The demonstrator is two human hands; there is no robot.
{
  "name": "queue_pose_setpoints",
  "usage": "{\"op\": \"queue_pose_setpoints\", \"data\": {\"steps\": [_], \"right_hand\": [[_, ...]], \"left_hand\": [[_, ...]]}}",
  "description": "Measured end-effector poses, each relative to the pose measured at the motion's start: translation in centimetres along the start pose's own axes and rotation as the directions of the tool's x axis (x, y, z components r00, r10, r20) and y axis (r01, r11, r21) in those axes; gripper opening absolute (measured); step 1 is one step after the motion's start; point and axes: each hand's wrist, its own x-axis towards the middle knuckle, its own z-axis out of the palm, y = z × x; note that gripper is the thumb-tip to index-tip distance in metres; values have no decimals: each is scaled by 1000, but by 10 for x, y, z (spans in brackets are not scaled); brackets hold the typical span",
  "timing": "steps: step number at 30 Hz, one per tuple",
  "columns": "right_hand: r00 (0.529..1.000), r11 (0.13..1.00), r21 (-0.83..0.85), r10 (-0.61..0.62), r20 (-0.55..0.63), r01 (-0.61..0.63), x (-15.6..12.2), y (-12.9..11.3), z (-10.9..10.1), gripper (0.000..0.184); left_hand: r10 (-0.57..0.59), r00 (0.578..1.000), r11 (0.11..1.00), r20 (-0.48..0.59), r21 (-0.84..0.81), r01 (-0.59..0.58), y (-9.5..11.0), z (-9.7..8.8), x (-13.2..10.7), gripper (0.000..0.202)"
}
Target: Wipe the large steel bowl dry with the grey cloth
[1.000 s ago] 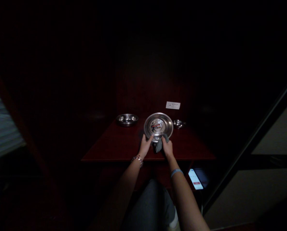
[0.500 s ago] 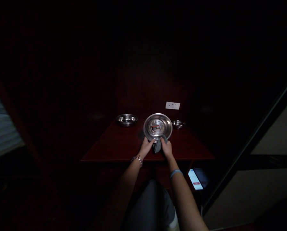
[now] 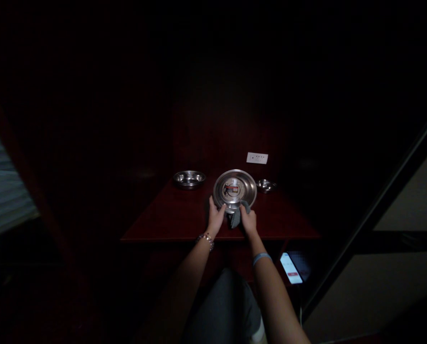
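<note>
A round steel plate [image 3: 235, 188] is tilted up towards me above the dark red table [image 3: 170, 215], with a red and black sticker at its centre. My left hand [image 3: 215, 216] grips the plate's lower left rim, thumb on the inner face. My right hand [image 3: 248, 220] is closed on a grey cloth [image 3: 236, 216] pressed against the plate's lower edge. A beaded bracelet is on my left wrist and a blue band on my right.
A second steel plate [image 3: 189, 178] lies flat at the table's back left. A small steel bowl [image 3: 266, 185] sits at the back right. A white socket panel [image 3: 257, 157] is on the wall behind. A lit phone [image 3: 290, 268] lies low at the right.
My left hand has shifted a little up the plate's left rim, and the plate has turned slightly in my grip. The cloth stays at the lower edge.
</note>
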Motion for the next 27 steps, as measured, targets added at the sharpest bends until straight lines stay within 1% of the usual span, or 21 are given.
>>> {"op": "queue_pose_setpoints", "data": {"steps": [3,5,7,11,17,20,23,27], "right_hand": [[998,998,20,58,-15,-58,1,1,1,54],[998,997,43,67,-19,-66,2,1,1,52],[998,995,74,63,-15,-62,2,1,0,51],[998,991,126,57,-8,-55,3,1,-1,50],[999,977,212,42,-32,-34,2,3,0,48],[998,966,257,34,-45,-21,1,3,1,48],[999,966,258,24,-40,-12,1,3,1,47],[1000,977,214,10,-19,-6,2,4,1,47]], "left_hand": [[2,1000,1000,-11,10,-2,-1,-1,1,54],[3,1000,999,5,41,-3,0,-1,0,42],[-1,1000,998,30,58,-1,2,0,0,37],[-12,999,998,37,58,10,4,0,0,38],[-32,997,995,64,99,26,0,-2,1,43],[-57,992,984,116,176,36,-1,-4,-1,49],[-92,979,961,183,274,39,-1,-4,-4,53],[-99,980,946,170,322,40,-2,-3,-5,45]]}}
